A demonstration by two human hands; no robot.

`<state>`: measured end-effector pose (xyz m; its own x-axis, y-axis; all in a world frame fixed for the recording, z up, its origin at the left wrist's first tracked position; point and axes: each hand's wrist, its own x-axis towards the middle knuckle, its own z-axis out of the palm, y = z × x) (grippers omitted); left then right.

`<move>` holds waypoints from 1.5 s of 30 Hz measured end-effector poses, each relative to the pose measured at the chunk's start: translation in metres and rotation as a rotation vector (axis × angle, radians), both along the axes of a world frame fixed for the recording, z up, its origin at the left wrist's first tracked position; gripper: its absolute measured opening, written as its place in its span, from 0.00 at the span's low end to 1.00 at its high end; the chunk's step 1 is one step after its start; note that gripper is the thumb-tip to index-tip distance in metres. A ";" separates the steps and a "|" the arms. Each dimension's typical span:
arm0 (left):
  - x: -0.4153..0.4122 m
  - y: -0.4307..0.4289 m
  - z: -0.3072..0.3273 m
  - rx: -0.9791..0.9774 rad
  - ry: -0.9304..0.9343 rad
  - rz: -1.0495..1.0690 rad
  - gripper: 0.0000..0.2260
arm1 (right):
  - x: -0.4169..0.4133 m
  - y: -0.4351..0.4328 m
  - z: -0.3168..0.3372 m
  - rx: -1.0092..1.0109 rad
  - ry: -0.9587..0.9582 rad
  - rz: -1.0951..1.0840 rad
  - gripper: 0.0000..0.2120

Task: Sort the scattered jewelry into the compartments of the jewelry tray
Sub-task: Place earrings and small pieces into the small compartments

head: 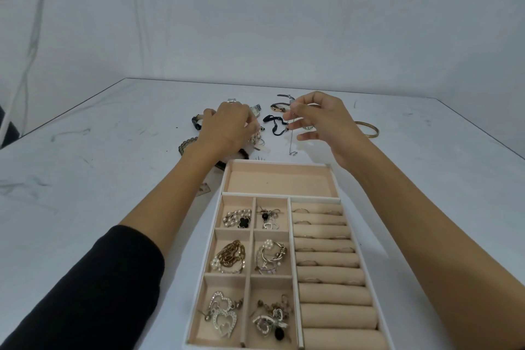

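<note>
The beige jewelry tray lies in front of me; its six small left compartments hold brooches, earrings and chains, its ring rolls carry several rings, and its wide far compartment is bare. Beyond the tray, my right hand pinches a thin silver chain that hangs down to the table. My left hand reaches into a small pile of silver pieces, fingers curled on them. Scattered jewelry lies around both hands.
On the white marbled table past the tray lie watches, a black cord bracelet, a gold bangle at the right, a beaded bracelet at the left and a strap piece. A wall stands behind the table.
</note>
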<state>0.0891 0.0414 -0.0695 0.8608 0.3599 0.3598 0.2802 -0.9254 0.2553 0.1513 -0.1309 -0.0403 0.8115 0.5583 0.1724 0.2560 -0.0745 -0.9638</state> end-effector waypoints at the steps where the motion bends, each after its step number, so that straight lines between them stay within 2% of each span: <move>1: -0.002 0.001 0.004 -0.080 -0.038 -0.005 0.09 | -0.001 0.000 0.000 0.001 -0.001 0.002 0.02; 7: -0.012 0.000 0.022 -0.608 -0.285 -0.117 0.07 | -0.003 0.000 0.001 0.001 -0.003 0.009 0.03; 13: -0.024 -0.012 0.048 -0.795 -0.512 -0.229 0.04 | -0.007 -0.001 0.004 0.020 0.002 0.009 0.02; 20: -0.049 -0.028 0.076 -0.860 -0.626 -0.290 0.04 | -0.013 -0.001 0.013 0.102 0.018 0.044 0.03; 28: -0.077 -0.043 0.078 -0.901 -0.683 -0.391 0.03 | -0.030 -0.004 0.029 0.313 0.155 0.170 0.03; 34: -0.097 -0.049 0.072 -0.900 -0.703 -0.419 0.03 | -0.059 -0.017 0.047 0.405 0.108 0.233 0.02; 45: -0.125 -0.057 0.046 -0.946 -0.724 -0.446 0.03 | -0.115 -0.046 0.047 0.322 0.077 0.389 0.03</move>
